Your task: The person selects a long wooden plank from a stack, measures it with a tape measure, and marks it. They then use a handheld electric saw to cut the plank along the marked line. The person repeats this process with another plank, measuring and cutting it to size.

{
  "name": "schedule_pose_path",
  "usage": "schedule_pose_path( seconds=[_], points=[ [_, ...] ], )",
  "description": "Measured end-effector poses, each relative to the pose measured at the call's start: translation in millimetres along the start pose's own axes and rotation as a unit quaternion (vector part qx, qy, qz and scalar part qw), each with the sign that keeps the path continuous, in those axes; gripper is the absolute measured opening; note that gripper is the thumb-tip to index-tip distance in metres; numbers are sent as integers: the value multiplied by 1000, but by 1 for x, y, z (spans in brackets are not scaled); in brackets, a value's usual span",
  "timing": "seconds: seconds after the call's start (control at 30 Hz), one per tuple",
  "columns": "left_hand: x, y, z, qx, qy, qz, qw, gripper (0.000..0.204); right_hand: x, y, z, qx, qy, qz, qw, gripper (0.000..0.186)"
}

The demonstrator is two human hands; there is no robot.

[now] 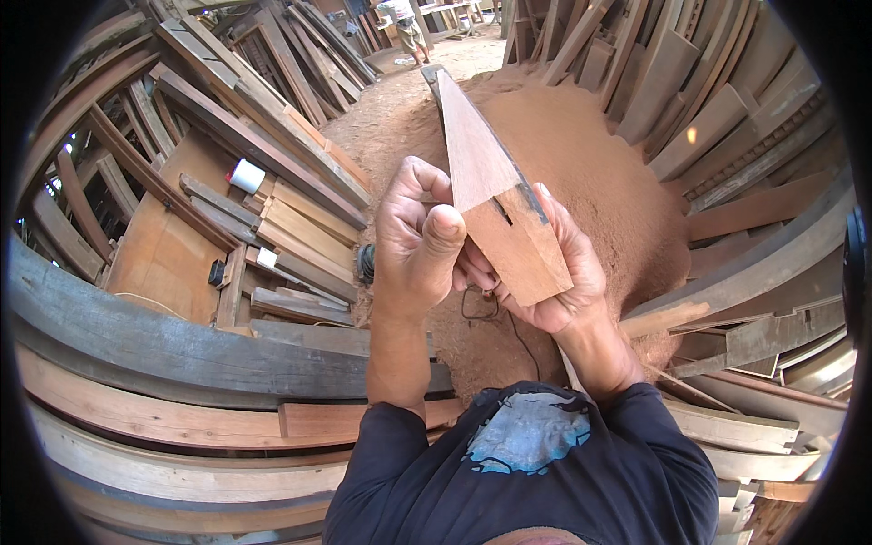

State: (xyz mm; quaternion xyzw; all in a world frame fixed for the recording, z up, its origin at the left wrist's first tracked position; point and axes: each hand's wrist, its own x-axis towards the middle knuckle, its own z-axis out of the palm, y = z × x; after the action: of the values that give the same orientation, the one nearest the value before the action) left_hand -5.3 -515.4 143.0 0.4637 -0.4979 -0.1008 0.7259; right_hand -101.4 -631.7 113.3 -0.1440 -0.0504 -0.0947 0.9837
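I hold a long wooden beam [518,254] pointing away from me, with a pale upper face, a dark edge along its right and a short dark slot cut near the close end. My right hand [572,282] grips that close end from the right and below. My left hand [416,238] is curled at the beam's left side, thumb raised, fingers against it; some fingertips under the beam are hard to assign to either hand. A dark cord [516,331] lies on the ground below.
Stacked planks surround me, left [182,391] and right [754,227]. A sawdust mound [599,182] lies just beyond the beam. A white cylinder [246,176] and a small dark object [216,272] sit among boards at left. Another person [407,27] stands at the back.
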Motion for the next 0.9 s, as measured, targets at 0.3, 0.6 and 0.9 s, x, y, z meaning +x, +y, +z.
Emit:
schedule_pose_path(
  seconds=[0.3, 0.6, 0.9],
  points=[
    [1, -6, 7, -18, 2, -3, 1000, 56, -1, -3, -10, 2, 28, -18, 999, 54],
    [0, -10, 6, -29, -5, 9, 1000, 56, -2, -4, -14, 1, 29, -14, 999, 54],
    [-11, -17, -4, -53, -11, 0, 999, 62, -5, 1, -18, -3, 47, -6, 999, 57]
  ],
)
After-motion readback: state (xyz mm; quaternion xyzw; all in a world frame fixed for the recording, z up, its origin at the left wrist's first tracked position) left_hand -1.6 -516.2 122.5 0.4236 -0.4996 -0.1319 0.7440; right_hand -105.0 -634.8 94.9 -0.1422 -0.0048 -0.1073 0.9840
